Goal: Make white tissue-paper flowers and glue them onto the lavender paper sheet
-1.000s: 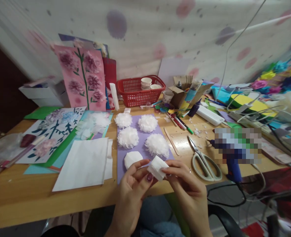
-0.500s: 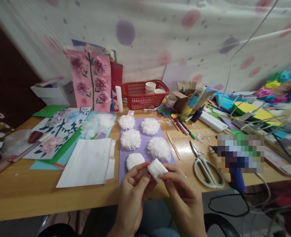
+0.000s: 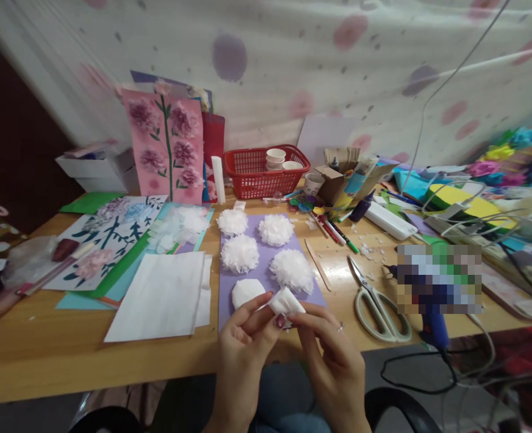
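Observation:
Between my two hands is a small folded square of white tissue paper [image 3: 287, 300], raised over the near edge of the purple sheet [image 3: 226, 313]. My left hand [image 3: 247, 343] pinches its left side, the thumb lying across the front. On the right side, the fingers of my right hand [image 3: 331, 349] grip the same square. Several fluffy white paper flowers [image 3: 291, 270] sit on the purple sheet behind it. A flat white rounded paper piece [image 3: 247, 293] lies just beyond my left fingertips.
Scissors [image 3: 376, 307] and a blue glue gun [image 3: 434, 325] lie to the right, the gun's cord hanging off the edge. White paper sheets [image 3: 157, 294] lie left. At the back stands a red basket [image 3: 256, 180] holding paper cups, beside a pink flower picture [image 3: 134, 162].
My left thumb has moved up onto the front of the folded tissue paper, and my right fingers have shifted slightly along its edge. The things on the table stay put.

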The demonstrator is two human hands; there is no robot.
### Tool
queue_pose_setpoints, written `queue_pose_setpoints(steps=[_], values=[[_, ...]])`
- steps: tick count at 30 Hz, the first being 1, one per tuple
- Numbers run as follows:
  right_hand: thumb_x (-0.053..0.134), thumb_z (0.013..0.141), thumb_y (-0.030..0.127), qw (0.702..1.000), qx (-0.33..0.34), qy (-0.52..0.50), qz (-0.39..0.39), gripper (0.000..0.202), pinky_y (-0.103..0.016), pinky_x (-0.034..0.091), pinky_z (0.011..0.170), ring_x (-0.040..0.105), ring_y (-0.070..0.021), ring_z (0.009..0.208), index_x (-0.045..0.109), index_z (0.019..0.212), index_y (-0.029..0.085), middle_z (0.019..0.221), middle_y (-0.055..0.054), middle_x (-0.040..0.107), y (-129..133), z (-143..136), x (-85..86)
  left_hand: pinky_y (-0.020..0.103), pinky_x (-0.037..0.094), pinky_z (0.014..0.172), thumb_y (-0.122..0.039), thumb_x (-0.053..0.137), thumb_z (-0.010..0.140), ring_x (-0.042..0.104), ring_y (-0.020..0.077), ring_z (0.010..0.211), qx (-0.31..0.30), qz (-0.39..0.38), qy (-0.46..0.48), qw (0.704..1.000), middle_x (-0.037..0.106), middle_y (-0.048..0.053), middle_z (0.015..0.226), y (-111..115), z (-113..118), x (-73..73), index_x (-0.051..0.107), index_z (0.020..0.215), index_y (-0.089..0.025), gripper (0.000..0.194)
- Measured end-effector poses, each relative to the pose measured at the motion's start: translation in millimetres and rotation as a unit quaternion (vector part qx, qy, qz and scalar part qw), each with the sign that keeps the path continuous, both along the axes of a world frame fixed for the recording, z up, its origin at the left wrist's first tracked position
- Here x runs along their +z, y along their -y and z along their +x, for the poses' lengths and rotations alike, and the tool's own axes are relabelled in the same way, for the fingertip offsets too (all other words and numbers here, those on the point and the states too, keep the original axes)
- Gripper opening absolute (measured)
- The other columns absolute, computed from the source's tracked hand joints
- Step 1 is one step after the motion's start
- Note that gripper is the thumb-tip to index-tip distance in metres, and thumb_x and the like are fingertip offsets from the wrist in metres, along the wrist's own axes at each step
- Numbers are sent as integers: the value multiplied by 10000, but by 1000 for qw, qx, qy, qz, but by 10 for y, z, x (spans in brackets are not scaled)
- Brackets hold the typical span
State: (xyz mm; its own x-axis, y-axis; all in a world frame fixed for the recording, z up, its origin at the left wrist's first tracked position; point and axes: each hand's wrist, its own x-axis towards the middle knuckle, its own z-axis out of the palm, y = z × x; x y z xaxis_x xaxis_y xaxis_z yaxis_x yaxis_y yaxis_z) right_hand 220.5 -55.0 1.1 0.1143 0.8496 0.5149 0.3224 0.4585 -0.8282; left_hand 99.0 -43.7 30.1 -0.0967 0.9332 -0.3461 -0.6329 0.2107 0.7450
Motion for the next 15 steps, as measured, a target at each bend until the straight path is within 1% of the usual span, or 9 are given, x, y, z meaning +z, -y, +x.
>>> queue_pose_setpoints(steps=[4,6,8,10,11,13,15], values=[[553,898,6,997,-4,48,52,383,-281,524,810,677,-177,944,716,1076,304,1050,-39,699,32,9,-26,229,601,754,-265,902,649,782,206,820,1,2,-30,1000,824,90,860,1,-9,-48,718,1019,-138,432],[543,898,1,997,12,40,60,403,-285,523,820,672,-180,964,706,1103,307,1060,-42,696,67,14,-29,227,604,740,-269,890,669,783,204,805,0,13,-48,999,825,84,855,10,-33,-66,706,1027,-148,420],[551,925,63,999,19,-27,29,352,-294,536,844,676,-186,977,680,1140,310,1063,-46,701,104,6,-15,239,612,718,-285,885,676,784,217,790,-4,25,-75,997,825,82,849,31,-55,-59,704,1029,-158,417],[595,943,184,993,23,-115,-24,300,-310,560,850,689,-200,966,631,1215,305,1052,-55,713,132,-11,10,261,622,699,-310,891,660,787,242,789,-1,30,-109,994,825,87,852,66,-59,-29,714,1014,-167,420],[626,936,241,988,25,-144,-47,318,-311,569,845,696,-203,953,607,1247,302,1043,-58,718,140,-15,25,270,626,691,-320,896,648,787,252,787,8,32,-127,991,825,88,858,88,-51,-9,722,1000,-174,418],[684,905,303,986,39,-147,-75,398,-303,577,835,703,-203,940,576,1288,304,1042,-55,723,142,10,56,288,631,693,-333,901,636,789,266,782,37,37,-154,987,826,83,853,131,-23,31,738,959,-195,388],[697,894,307,993,36,-85,-72,401,-312,561,881,693,-206,994,584,1279,313,1081,-51,718,126,106,86,304,633,727,-333,894,648,790,269,773,67,56,-176,981,824,66,814,165,8,61,750,916,-225,323]])
